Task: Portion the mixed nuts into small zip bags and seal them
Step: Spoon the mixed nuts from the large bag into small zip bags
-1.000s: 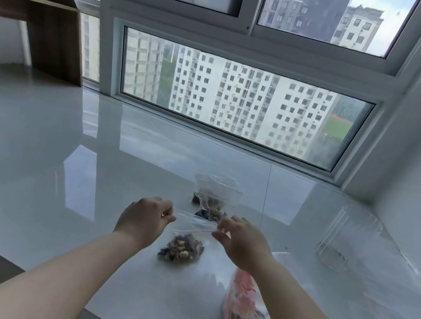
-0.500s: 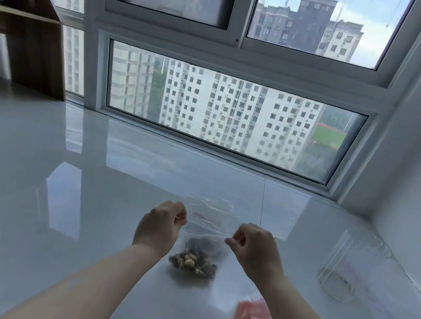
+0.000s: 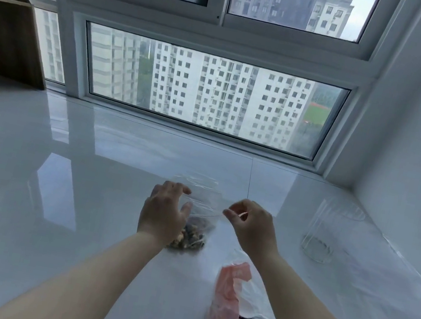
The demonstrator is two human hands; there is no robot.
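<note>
A small clear zip bag (image 3: 201,215) with mixed nuts (image 3: 190,237) in its bottom stands on the glossy white counter (image 3: 53,216). My right hand (image 3: 251,227) pinches the bag's top right corner at the zip strip. Against the bag's left side lies my left hand (image 3: 163,213), fingers spread, thumb and forefinger apart, covering part of the nuts. Another clear small bag (image 3: 199,182) lies just behind, partly hidden. A bigger clear bag with a red print (image 3: 230,289) holds dark nuts near my right forearm.
A clear empty cup (image 3: 323,232) stands to the right, with a sheet of clear plastic (image 3: 385,277) beside it by the white wall (image 3: 418,139). The window (image 3: 209,94) runs along the counter's back. A dark wooden shelf (image 3: 5,39) stands at far left.
My left hand has loosened from a pinch at the bag's top left corner and spread its fingers. The right hand keeps its pinch. The view has shifted, so the bags sit lower in frame.
</note>
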